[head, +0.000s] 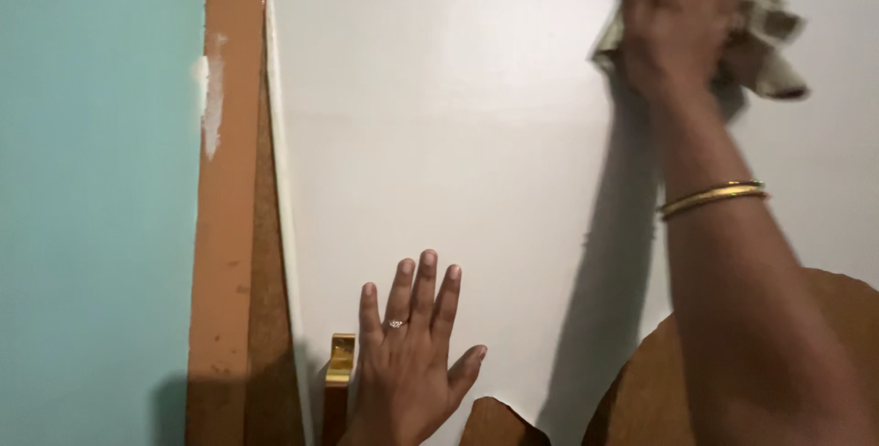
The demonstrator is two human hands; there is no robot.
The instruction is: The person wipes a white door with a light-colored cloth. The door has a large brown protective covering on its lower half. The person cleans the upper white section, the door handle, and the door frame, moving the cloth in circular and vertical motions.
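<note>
right hand (679, 20) is reaching high up the white door (458, 135) w/ a checked cloth (774, 48) bunched under it, fingers closed around the wad and pressing it flat to the panel near the top right of view; pic is blurring there so exact finger wrap is hard to read. a gold bangle (712, 197) is sitting on that forearm. left hand (412, 354) is lying open, palm flat on the door low down, fingers spread, gripping nothing, a ring (396, 323) on one finger; it's just beside a small brass fitting (341, 359) at the door's edge. left of the door a brown frame (229, 180) is running top to bottom, w/ a white chipped patch on it, then a teal wall (92, 180). a brown curved piece (659, 391) is showing at the bottom, prob furniture, can't tell what. imo wiping well here is calling for keeping the cloth spread enough to cover more surface, even pressure thru the palm, overlapping passes, and the left palm bracing the panel so it isn't swinging. the bangle could be scraping the paint if the wrist is dropping too close.
</note>
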